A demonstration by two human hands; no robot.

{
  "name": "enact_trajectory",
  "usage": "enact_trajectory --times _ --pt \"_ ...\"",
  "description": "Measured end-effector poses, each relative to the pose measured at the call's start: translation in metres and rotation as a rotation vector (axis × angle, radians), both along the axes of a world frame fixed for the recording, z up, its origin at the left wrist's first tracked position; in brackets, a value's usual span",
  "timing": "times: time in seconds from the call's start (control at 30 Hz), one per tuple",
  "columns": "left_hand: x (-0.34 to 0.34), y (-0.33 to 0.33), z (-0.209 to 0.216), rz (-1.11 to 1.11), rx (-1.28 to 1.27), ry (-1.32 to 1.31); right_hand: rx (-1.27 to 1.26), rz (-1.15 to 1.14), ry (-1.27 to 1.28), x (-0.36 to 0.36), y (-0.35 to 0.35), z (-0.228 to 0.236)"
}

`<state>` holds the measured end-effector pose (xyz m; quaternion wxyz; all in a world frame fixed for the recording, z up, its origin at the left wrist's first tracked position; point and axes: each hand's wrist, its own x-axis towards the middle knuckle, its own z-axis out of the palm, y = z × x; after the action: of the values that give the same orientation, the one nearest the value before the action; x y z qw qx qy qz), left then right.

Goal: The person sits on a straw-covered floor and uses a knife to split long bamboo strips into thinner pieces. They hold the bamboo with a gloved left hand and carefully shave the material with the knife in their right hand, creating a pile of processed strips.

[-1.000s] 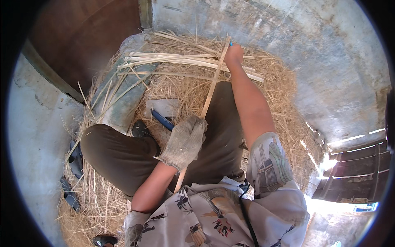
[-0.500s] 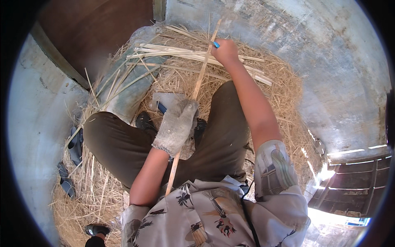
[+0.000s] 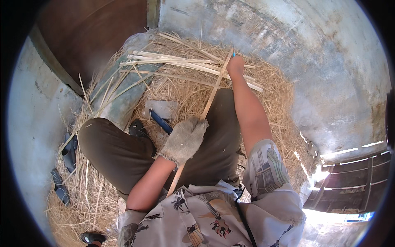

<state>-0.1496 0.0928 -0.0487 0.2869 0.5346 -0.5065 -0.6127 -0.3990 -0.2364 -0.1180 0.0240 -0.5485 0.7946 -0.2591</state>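
My left hand (image 3: 186,140), in a worn, dirty knitted glove, is closed around a long thin strip of split wood or bamboo (image 3: 215,89). The strip slants from my shirt front, over my right thigh, to the far right. Near its far end, my bare right hand (image 3: 235,66) is closed, with a small bright-blue end of a tool (image 3: 233,54) showing beside the strip. The rest of that tool is hidden, so its kind cannot be made out.
Beyond my legs, several pale strips (image 3: 185,61) lie on a heap of shavings (image 3: 189,88). Near my left hand, a dark-blue handle (image 3: 160,121) lies by a flat grey block (image 3: 166,108). Dark shoes (image 3: 70,153) stand leftward. A curved, stained wall (image 3: 329,74) rises at right.
Both hands have shifted rightward, and the strip leans further to the right with its far end nearer me. More of the dark-blue handle and the grey block shows beside my gloved hand.
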Motion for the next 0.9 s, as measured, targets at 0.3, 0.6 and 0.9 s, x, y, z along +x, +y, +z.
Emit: enact_trajectory --times 0.3,0.6,0.9 --pt "0.043 0.013 0.035 0.057 -0.286 -0.351 -0.107 0.304 -0.039 0.063 0.03 0.035" --pt "0.026 0.011 0.017 -0.065 -0.666 -0.029 0.045 0.159 -0.278 -0.03 -0.048 -0.065" --pt "0.046 -0.021 0.013 0.31 -0.012 0.254 0.443 0.916 -1.663 0.072 0.06 0.077"
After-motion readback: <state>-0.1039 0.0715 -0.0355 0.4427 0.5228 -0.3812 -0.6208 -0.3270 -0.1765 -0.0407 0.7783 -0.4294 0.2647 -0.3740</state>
